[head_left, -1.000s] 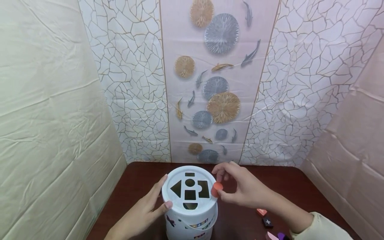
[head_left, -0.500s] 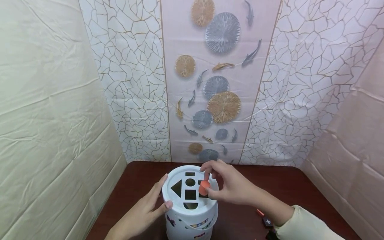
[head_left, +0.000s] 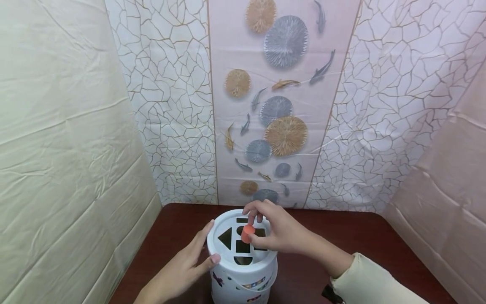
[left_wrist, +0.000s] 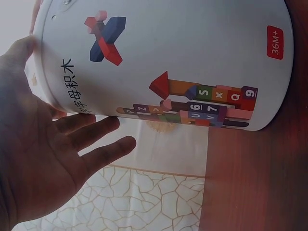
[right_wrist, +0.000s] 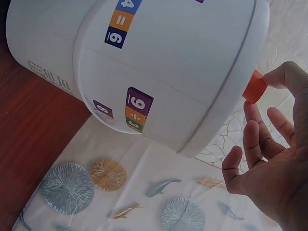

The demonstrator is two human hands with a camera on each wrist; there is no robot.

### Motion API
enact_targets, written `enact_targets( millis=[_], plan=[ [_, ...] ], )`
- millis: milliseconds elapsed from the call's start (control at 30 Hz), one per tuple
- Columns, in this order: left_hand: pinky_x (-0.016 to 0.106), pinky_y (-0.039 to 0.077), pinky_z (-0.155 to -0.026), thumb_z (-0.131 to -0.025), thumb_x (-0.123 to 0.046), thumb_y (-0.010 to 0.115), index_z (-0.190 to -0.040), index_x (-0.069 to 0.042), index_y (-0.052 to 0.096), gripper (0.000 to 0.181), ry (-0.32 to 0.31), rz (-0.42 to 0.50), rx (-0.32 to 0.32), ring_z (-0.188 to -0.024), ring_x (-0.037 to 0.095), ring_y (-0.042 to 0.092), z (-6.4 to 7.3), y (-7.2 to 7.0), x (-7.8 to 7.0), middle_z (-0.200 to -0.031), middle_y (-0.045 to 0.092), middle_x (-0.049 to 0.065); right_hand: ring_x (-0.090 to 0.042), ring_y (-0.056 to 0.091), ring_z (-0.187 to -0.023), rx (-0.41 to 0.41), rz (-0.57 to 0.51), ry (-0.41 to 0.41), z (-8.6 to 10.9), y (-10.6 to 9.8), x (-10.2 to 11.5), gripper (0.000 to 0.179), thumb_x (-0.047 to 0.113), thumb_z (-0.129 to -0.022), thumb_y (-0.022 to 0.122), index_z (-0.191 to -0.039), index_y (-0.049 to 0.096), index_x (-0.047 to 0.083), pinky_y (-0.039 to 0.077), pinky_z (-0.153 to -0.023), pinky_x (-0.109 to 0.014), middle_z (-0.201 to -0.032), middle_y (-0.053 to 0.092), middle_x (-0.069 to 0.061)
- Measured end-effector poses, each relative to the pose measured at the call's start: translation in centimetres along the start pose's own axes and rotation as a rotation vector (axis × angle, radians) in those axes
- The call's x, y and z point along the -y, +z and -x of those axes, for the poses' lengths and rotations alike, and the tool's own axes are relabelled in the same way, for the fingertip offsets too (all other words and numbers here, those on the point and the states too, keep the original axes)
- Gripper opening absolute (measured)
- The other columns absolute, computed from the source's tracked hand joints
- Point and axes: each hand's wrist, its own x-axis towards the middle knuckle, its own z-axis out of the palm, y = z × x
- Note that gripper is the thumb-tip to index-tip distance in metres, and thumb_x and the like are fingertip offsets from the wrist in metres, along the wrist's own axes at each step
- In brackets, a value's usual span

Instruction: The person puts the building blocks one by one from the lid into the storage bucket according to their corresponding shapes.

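A white bucket with a shape-cutout lid stands upright at the table's front. My right hand pinches an orange-red cylinder block between thumb and finger, over the lid by the round hole, which it partly covers. In the right wrist view the block shows right at the lid's edge, its lower end hidden behind the rim. My left hand steadies the bucket from the left, thumb and fingertips on the lid's rim. The left wrist view shows that hand with its fingers spread along the printed side.
The dark red-brown table extends behind and to both sides of the bucket. A black object lies by the right sleeve. Patterned cloth hangs behind the table, and pale fabric lines the sides.
My right hand has carried the cylinder block leftward, from the lid's right edge to the round hole. The right sleeve now covers the blocks seen earlier on the right. My left hand stays put.
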Motion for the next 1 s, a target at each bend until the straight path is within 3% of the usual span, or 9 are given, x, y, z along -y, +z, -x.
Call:
enact_targets(
  millis=[300, 600, 1000],
  plan=[
    [0.067, 0.044, -0.124, -0.109, -0.062, 0.061, -0.171, -0.061, 0.006, 0.083, -0.003, 0.007, 0.009, -0.161, 0.023, 0.045, 0.1, 0.1, 0.1, -0.183, 0.024, -0.015, -0.017, 0.061, -0.099, 0.024, -0.01, 0.051, -0.9, 0.7, -1.0, 0.049, 0.018, -0.088, 0.088, -0.133, 0.068, 0.018, 0.056, -0.087, -0.04, -0.103, 0.072, 0.01],
    [0.065, 0.043, -0.125, -0.109, -0.06, 0.062, -0.171, -0.061, 0.006, 0.083, 0.005, 0.011, 0.005, -0.161, 0.02, 0.042, 0.1, 0.2, 0.2, -0.183, 0.024, -0.015, -0.023, 0.061, -0.097, 0.006, -0.01, 0.062, -1.4, 1.2, -2.0, 0.045, 0.018, -0.089, 0.088, -0.13, 0.069, 0.019, 0.05, -0.086, -0.03, -0.103, 0.072, 0.01],
    [0.064, 0.044, -0.125, -0.109, -0.061, 0.062, -0.171, -0.061, 0.007, 0.084, 0.005, 0.005, -0.009, -0.161, 0.019, 0.043, 0.0, 0.1, 0.0, -0.182, 0.025, -0.015, -0.017, 0.058, -0.098, 0.05, -0.017, 0.073, -1.6, 1.7, -2.1, 0.046, 0.016, -0.09, 0.088, -0.132, 0.069, 0.013, 0.049, -0.084, -0.03, -0.106, 0.073, 0.005]
  ],
)
